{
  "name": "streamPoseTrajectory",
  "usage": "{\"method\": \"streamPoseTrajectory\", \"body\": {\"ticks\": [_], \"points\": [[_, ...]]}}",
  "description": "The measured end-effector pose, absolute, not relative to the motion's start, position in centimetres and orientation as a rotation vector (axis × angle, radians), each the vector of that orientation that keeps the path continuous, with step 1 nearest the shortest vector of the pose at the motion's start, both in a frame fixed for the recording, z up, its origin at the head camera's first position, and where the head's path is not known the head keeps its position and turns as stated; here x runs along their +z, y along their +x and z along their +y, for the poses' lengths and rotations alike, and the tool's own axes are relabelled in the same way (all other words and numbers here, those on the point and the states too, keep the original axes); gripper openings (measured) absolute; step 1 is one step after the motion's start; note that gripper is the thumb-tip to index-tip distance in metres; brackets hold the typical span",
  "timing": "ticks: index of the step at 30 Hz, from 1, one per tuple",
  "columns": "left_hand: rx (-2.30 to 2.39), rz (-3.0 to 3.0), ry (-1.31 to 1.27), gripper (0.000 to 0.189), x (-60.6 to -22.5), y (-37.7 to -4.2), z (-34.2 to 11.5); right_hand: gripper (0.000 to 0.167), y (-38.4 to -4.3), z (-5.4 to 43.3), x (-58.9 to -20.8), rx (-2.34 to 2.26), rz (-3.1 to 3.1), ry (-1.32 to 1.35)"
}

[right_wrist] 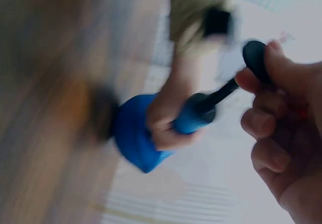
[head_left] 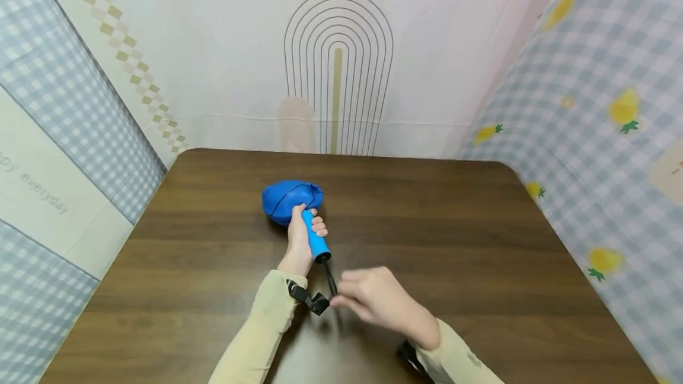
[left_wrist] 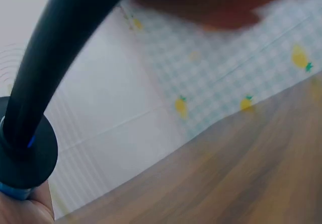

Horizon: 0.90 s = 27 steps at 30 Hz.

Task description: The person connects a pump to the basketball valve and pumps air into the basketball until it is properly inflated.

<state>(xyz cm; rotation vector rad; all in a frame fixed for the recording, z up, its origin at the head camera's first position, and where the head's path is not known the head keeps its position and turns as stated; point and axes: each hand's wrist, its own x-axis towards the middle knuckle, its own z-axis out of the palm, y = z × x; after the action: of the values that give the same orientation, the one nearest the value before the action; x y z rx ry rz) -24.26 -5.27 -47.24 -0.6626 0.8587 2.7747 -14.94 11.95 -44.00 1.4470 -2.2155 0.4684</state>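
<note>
My left hand (head_left: 299, 248) grips the blue barrel of a small hand pump (head_left: 318, 244). At the barrel's far end lies a blue ball (head_left: 283, 197), creased and partly sunken, with dark seam lines. A black rod (head_left: 328, 274) sticks out of the barrel toward me. In the right wrist view, thumb and forefinger of my right hand (right_wrist: 289, 118) pinch the round black handle (right_wrist: 255, 60) at the rod's end. The left wrist view shows the rod (left_wrist: 55, 53) close up, rising from the black barrel cap (left_wrist: 43, 156). How the pump meets the ball is hidden.
A brown wooden table (head_left: 427, 224) lies beneath both hands. Behind it hangs a pale cloth (head_left: 229, 64) with arched lines. Checked cloths with pineapples (head_left: 576, 165) and lettering (head_left: 48, 194) border the right and left sides. Black camera straps (head_left: 308, 296) circle the wrists.
</note>
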Motion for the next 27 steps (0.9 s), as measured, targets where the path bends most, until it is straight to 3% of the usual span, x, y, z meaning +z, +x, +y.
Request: {"method": "streamPoseTrajectory", "body": {"ticks": [4,12,19,27], "points": [[2.773,0.860,-0.655,0.031,-46.7,-24.5,-5.2,0.030,-13.8,13.0,-43.1,0.465,-2.170,1.518],[2.776,0.797,-0.643,0.032,-46.5,-23.7,-4.4,0.032,-16.9,12.0,-43.9,0.489,-2.300,1.321],[2.801,0.844,-0.652,0.030,-46.4,-24.6,-4.6,0.034,-14.2,13.3,-42.5,0.507,-2.157,1.496],[2.717,0.780,-0.670,0.029,-47.3,-23.5,-3.9,0.032,-16.5,11.7,-44.2,0.585,-2.322,1.267]]}}
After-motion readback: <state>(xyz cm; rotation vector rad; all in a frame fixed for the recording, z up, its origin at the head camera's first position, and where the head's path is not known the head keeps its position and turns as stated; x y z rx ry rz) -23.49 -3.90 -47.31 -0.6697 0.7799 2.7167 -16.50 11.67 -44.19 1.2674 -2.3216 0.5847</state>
